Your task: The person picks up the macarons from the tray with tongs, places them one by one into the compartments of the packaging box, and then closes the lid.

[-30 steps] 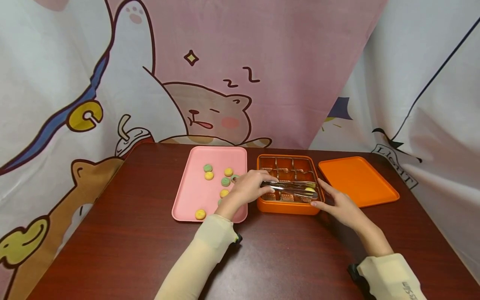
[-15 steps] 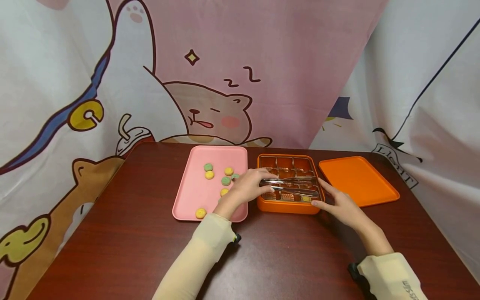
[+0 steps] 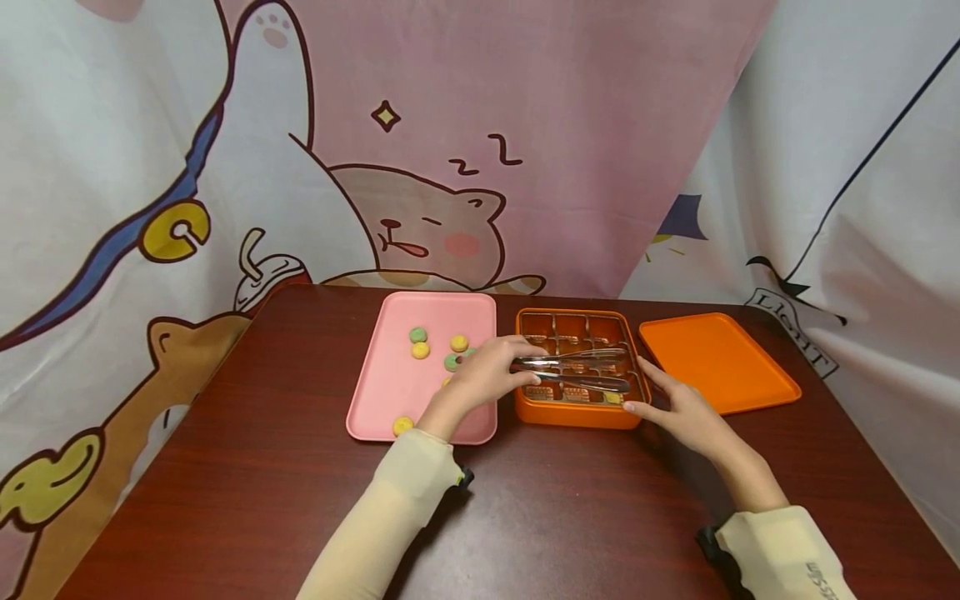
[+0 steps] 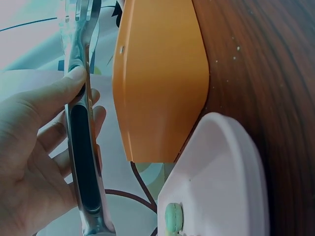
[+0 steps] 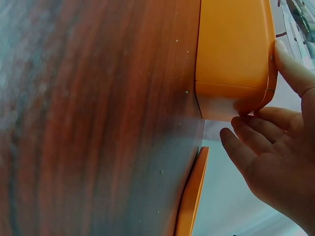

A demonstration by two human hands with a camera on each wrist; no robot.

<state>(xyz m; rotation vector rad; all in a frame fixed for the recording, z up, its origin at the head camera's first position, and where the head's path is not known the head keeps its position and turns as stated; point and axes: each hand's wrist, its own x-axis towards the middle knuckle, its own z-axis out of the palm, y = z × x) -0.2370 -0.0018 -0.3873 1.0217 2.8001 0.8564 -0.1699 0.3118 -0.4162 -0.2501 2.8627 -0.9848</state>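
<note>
My left hand (image 3: 486, 377) grips the handle end of a pair of metal tongs (image 3: 585, 381), thumb along one arm (image 4: 83, 147). The tongs' arms lie spread over an orange compartment box (image 3: 577, 414) and carry nothing. A small yellow sweet (image 3: 613, 397) lies in the box's front right compartment. My right hand (image 3: 672, 408) rests with straight fingers against the box's front right corner, thumb on its side (image 5: 290, 69). Left of the box, a pink tray (image 3: 390, 383) holds several round green and yellow sweets (image 3: 420, 350).
An orange lid (image 3: 716, 358) lies flat right of the box, its edge close to my right hand. All stand on a dark wooden table (image 3: 562, 517). A cartoon-printed cloth hangs behind and on both sides.
The tongs let go of a yellow sweet in the front right compartment and opened. My left hand drew them back leftward. The right hand has stayed at the box's corner.
</note>
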